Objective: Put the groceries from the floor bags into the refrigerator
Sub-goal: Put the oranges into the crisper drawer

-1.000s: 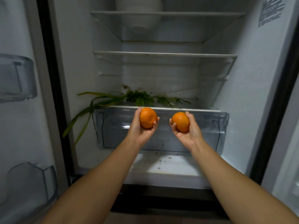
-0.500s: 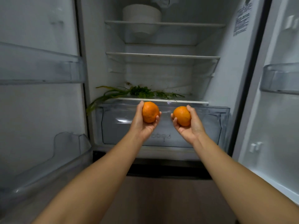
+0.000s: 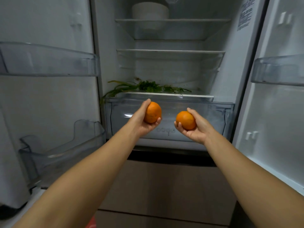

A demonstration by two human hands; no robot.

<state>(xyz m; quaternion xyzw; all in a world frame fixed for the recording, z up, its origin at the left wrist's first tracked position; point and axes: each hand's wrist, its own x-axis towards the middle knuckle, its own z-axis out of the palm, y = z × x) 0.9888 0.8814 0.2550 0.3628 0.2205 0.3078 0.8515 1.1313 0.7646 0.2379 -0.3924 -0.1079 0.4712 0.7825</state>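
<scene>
An open refrigerator (image 3: 164,71) fills the kitchen view, both doors swung wide over a brown lower drawer front. Nearest the camera, 2 bare forearms reach forward. The left hand (image 3: 141,120) curls its grip round 1 orange (image 3: 153,112), thumb on top and fingers beneath; the right hand (image 3: 198,129) cups a 2nd orange (image 3: 185,120) the same way, fingers wrapped under it. Both fruits are held in the air just in front of the clear crisper drawer (image 3: 218,116), which appears closed, and neither touches it. Beyond, on the shelf above the drawer, loose green herbs (image 3: 148,86) lie with long leaves trailing over the left edge. Higher and farther back, a white bowl (image 3: 150,10) sits on the top glass shelf. Empty-looking clear bins line the left door (image 3: 49,61) and right door (image 3: 278,69).

The oranges look firm, round and fairly light, with a dimpled skin that should not slip; a whole-hand cupping grip suits them, though they would likely roll if set on a flat shelf.
</scene>
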